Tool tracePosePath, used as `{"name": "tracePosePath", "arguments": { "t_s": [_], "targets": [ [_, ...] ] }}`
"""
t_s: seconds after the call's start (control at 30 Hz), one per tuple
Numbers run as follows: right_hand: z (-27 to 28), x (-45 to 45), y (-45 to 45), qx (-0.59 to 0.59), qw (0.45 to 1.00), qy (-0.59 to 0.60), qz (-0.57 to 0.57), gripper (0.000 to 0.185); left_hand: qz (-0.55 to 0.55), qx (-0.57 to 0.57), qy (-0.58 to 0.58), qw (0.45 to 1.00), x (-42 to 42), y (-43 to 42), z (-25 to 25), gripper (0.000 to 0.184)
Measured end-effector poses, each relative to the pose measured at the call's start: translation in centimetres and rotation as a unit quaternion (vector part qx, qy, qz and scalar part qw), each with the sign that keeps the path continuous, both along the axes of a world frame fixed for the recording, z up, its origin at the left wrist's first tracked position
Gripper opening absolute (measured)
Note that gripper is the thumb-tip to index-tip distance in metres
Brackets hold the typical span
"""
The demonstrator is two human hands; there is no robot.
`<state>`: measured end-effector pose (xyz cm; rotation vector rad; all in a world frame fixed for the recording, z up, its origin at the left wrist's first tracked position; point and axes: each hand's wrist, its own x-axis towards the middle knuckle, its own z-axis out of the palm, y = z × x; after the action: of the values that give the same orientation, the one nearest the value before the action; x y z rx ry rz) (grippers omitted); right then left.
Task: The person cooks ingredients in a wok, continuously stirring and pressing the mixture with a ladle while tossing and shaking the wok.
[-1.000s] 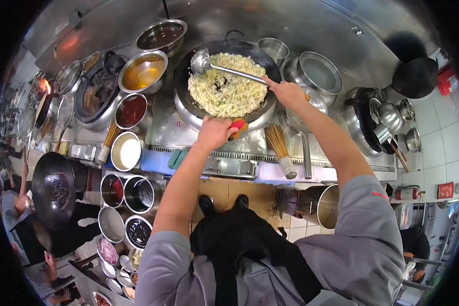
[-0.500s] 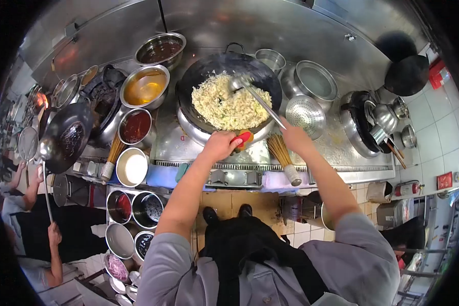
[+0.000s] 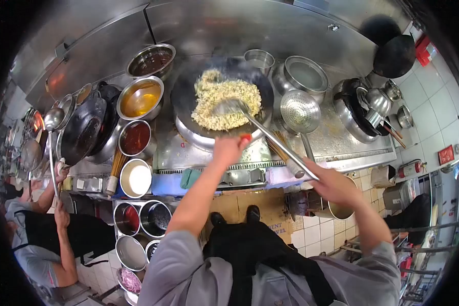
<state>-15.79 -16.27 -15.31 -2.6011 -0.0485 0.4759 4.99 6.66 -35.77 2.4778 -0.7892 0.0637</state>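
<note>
The left hand [image 3: 227, 151] is closed on the near rim of the wok [image 3: 181, 99], where rice [image 3: 242, 93] lies; the right hand [image 3: 333, 182], near the counter's [image 3: 332, 147] front edge, wraps the ladle [image 3: 275, 140]. Bare steel separates the strainer [image 3: 301, 110] from the right-hand burner [image 3: 348, 118]. Floor cardboard [image 3: 268, 204] reads "BENT".

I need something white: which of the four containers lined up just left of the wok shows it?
The front pot: white inside, whereas the second pot holds red, the nearer bowl amber, the rear bowl dark brown.
</note>
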Motion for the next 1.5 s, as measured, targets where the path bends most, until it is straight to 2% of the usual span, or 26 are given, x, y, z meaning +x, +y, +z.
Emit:
{"name": "tracePosePath", "arguments": {
  "t_s": [0.03,0.1,0.13,0.2,0.27,0.3,0.37,0.43,0.5,0.63,0.7,0.73,0.77,0.83,0.87,0.9,0.97,1.0,1.1,1.17,1.2,1.23,1.3,1.37,1.43,1.5],
  "targets": [
    [3.9,-1.8,-0.9,-0.026,0.999,0.006,0.040,0.067,-0.009,-0.014,-0.005,1.000,-2.6,0.3,2.2,0.041],
    [11.3,-3.1,-1.6,-0.086,0.979,0.185,0.001,0.068,-0.045,-0.012,-0.026,0.999,-7.6,2.0,8.2,0.040],
    [11.2,-2.5,-1.8,-0.088,0.980,0.181,0.003,0.068,-0.043,-0.012,-0.029,0.999,-7.7,2.0,9.8,0.040],
    [9.9,-1.4,-2.2,-0.121,0.981,0.109,0.110,0.065,-0.074,-0.071,-0.062,0.993,-7.9,2.1,11.4,0.040],
    [6.8,2.9,0.6,-0.180,0.972,0.141,0.048,0.061,-0.054,-0.074,-0.116,0.989,-3.4,0.7,8.4,0.037],
    [2.8,4.9,0.0,-0.114,0.988,0.020,0.100,0.060,-0.046,-0.087,-0.137,0.986,-2.2,0.2,5.8,0.036],
    [-2.3,9.0,2.6,-0.091,0.995,-0.029,0.039,0.056,0.001,-0.076,-0.110,0.991,-3.9,-0.2,1.8,0.038],
    [-3.9,9.7,4.0,-0.080,0.996,-0.044,0.001,0.054,-0.033,-0.017,-0.084,0.996,-7.5,1.0,-2.4,0.036],
    [-3.4,9.6,4.5,-0.069,0.991,-0.112,-0.006,0.054,-0.108,-0.012,-0.057,0.992,-10.4,2.9,-1.6,0.036],
    [-2.7,5.7,5.0,-0.030,0.994,-0.108,-0.002,0.054,-0.083,0.005,-0.042,0.996,-3.7,2.3,3.4,0.036],
    [1.4,2.2,5.7,-0.024,0.999,0.000,-0.032,0.055,-0.055,0.052,-0.039,0.996,-2.3,2.5,2.7,0.035],
    [3.9,-1.3,3.8,-0.051,0.998,0.013,0.026,0.055,-0.074,0.040,0.035,0.996,-4.9,3.7,3.9,0.036],
    [6.0,-3.6,2.0,-0.076,0.993,0.026,0.088,0.055,-0.102,0.036,0.054,0.993,-6.5,4.5,5.4,0.037],
    [9.8,-3.4,3.1,-0.119,0.988,0.038,0.089,0.058,-0.119,0.054,0.013,0.991,-7.5,5.4,11.7,0.039],
    [10.6,-3.2,3.7,-0.155,0.982,0.059,0.087,0.060,-0.122,-0.031,-0.005,0.992,-6.1,4.9,12.1,0.041],
    [10.2,-1.3,4.8,-0.190,0.975,0.106,0.038,0.060,-0.106,-0.044,0.009,0.993,-4.8,4.1,12.5,0.041],
    [5.6,2.9,4.7,-0.131,0.990,0.015,0.050,0.055,-0.093,-0.079,-0.131,0.984,-1.4,2.9,7.2,0.037],
    [2.1,5.0,4.9,-0.121,0.988,-0.064,0.068,0.054,-0.069,-0.039,-0.101,0.992,-1.5,2.5,3.3,0.035],
    [-3.9,8.5,6.4,-0.116,0.991,-0.070,-0.002,0.053,-0.044,0.003,-0.078,0.996,-6.0,2.5,-2.5,0.037],
    [-4.6,7.8,7.4,-0.078,0.991,-0.096,-0.059,0.052,-0.129,0.008,-0.026,0.991,-8.4,4.0,0.0,0.037],
    [-2.8,6.7,8.8,-0.051,0.993,-0.042,-0.097,0.051,-0.129,-0.031,-0.094,0.987,-7.9,3.9,1.6,0.035],
    [-3.7,5.5,9.0,-0.050,0.993,-0.040,-0.097,0.051,-0.106,-0.005,-0.052,0.993,-6.2,3.5,4.3,0.031],
    [-5.6,2.4,8.2,-0.025,0.985,-0.106,-0.132,0.050,-0.092,0.003,-0.074,0.993,-1.8,2.7,5.0,0.028],
    [-5.3,-0.8,7.1,-0.071,0.986,-0.058,-0.136,0.048,-0.050,0.004,-0.112,0.992,0.3,2.8,3.2,0.029],
    [-8.0,-3.4,2.7,-0.127,0.985,-0.101,-0.058,0.050,0.005,-0.031,-0.137,0.990,0.2,2.4,0.8,0.031],
    [-8.9,-1.9,-1.4,-0.277,0.958,-0.006,-0.069,0.051,0.096,-0.058,-0.059,0.992,0.2,1.9,-0.2,0.033]
  ]
}}
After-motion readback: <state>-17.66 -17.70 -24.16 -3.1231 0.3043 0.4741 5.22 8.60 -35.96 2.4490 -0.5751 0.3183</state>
